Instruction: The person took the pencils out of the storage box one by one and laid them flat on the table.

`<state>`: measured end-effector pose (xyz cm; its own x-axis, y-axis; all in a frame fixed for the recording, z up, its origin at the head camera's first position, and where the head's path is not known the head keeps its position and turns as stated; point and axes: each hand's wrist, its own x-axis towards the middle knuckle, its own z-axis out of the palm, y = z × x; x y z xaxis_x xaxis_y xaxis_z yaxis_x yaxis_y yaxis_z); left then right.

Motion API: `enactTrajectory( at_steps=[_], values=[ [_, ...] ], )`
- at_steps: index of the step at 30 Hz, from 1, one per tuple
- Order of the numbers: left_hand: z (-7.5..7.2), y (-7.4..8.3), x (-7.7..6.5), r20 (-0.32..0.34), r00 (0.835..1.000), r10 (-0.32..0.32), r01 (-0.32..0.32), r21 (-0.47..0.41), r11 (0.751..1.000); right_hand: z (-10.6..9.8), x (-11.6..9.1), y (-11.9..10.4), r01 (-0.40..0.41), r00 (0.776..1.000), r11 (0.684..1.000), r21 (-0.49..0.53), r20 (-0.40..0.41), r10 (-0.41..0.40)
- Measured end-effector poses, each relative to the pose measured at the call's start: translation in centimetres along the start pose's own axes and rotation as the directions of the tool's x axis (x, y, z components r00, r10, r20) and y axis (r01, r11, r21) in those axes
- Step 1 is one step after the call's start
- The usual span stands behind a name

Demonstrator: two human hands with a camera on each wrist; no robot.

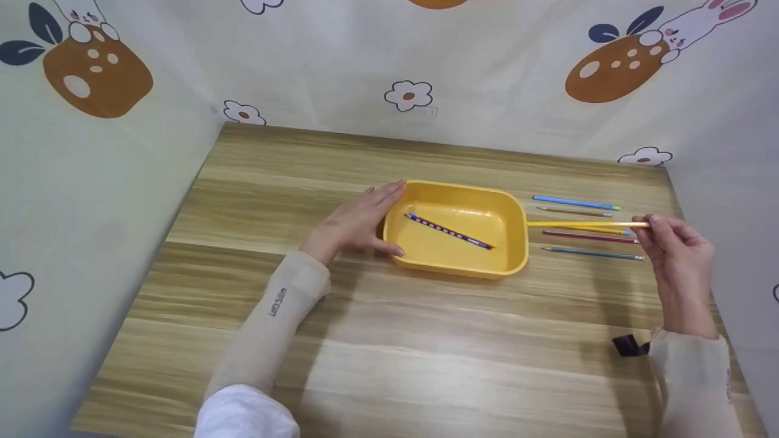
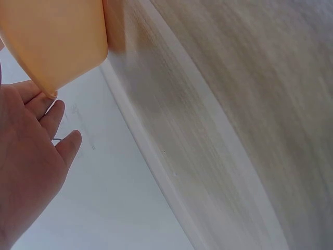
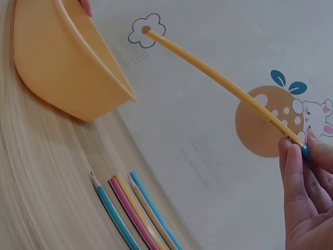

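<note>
My left hand (image 1: 359, 225) rests against the left end of a yellow plastic box (image 1: 453, 271), fingers and thumb spread along its rim. In the left wrist view its nearly straight fingers touch the box's corner (image 2: 52, 86). A dark patterned pencil (image 1: 450, 231) lies inside the box. With thumb and fingertips, my right hand (image 1: 681, 255) pinches a yellow pencil (image 1: 584, 224) by its blue end, as the right wrist view shows. That pencil (image 3: 223, 83) is held above the table, its other end toward the box.
Right of the box lie several pencils in a loose row: a blue one (image 1: 575, 202), a brown one (image 1: 578, 212), a dark red one (image 1: 587, 236) and a teal one (image 1: 593, 253), with another yellow one among them. A black strap (image 1: 630, 345) hangs by the right wrist. Patterned walls (image 1: 341, 79) border the table.
</note>
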<state>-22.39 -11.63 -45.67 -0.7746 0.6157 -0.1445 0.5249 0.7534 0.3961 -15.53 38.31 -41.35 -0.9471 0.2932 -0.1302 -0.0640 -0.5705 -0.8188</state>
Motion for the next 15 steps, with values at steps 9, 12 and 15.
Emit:
enactTrajectory(
  at_steps=[9,12,15],
  values=[
    [-0.1,0.1,0.0,0.001,1.0,-0.001,0.001,0.007,1.0,-3.6,-0.4,-0.1,-0.09,0.994,0.996,-0.028,-0.061,0.088],
    [0.0,0.0,0.1,-0.013,1.0,0.01,-0.01,0.01,1.0,-4.7,-0.4,0.1,-0.128,0.99,0.991,-0.039,-0.063,0.125],
    [0.1,-0.1,0.1,-0.027,0.999,0.022,-0.021,0.006,1.0,-5.7,-0.3,0.2,-0.168,0.984,0.983,-0.08,-0.072,0.163]
  ],
)
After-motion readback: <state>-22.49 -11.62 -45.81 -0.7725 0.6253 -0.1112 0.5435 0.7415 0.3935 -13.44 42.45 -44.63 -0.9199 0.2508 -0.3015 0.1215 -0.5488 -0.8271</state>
